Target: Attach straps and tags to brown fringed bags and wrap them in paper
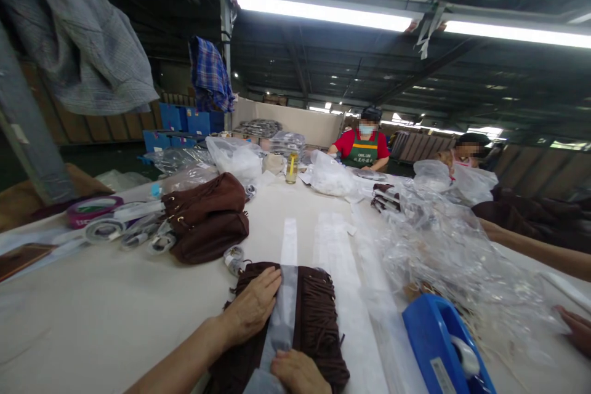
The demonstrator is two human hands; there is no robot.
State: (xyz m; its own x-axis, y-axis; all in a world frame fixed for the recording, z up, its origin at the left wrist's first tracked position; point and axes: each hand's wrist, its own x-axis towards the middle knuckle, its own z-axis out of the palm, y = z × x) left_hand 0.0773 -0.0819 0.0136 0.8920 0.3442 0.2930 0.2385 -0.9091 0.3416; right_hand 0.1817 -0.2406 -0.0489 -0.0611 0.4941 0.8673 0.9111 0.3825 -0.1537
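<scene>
A dark brown fringed bag (318, 308) lies flat on the table below me. Along its middle runs a translucent plastic strip (284, 305), whose far end reaches past the bag onto the table. My left hand (252, 308) rests flat on the bag, fingers stretched out and touching the strip's left edge. Close to the frame's bottom, my right hand (300, 372) has its fingers curled at the near part of the strip, where the plastic bunches; the lower part of this hand is cut off. A small clear roll (234, 258) sits by the bag's far left corner.
Reddish-brown bags (207, 215), clear rolls (104, 229) and a purple tape roll (95, 209) lie left. On the right stand a blue tape dispenser (446, 345) and crumpled plastic bags (443, 246). Another person's arm (535, 246) reaches in there; a co-worker (364, 144) is across the table.
</scene>
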